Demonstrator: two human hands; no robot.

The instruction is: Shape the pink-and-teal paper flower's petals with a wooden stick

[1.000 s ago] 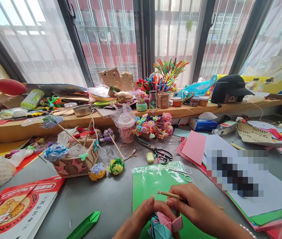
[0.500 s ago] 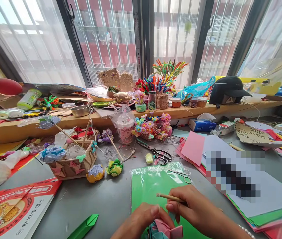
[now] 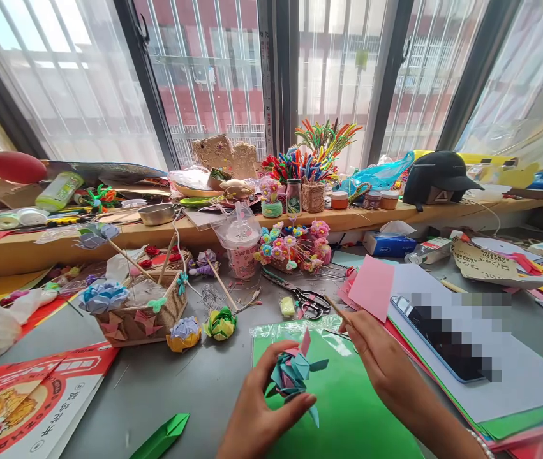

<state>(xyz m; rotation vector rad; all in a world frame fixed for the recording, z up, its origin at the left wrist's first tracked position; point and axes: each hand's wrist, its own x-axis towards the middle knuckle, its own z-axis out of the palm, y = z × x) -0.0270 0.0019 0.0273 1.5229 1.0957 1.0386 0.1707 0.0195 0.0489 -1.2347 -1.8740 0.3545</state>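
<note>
Within left hand [image 3: 254, 411], one flower [image 3: 295, 370], within right hand [image 3: 377, 350], one stick [image 3: 335, 308]

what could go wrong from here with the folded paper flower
The left hand holds the paper flower, so a tighter grip might crease its protruding petals. The right hand holds a thin stick that appears near the black-handled scissors; lowered there, it could knock them.

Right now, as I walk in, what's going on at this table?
A person's left hand holds a folded paper flower, blue-green and pink, over a green sheet. The right hand grips a thin stick, apart from the flower. Farther back lie dark-handled scissors; two more paper flowers rest beside a decorated box.
</note>
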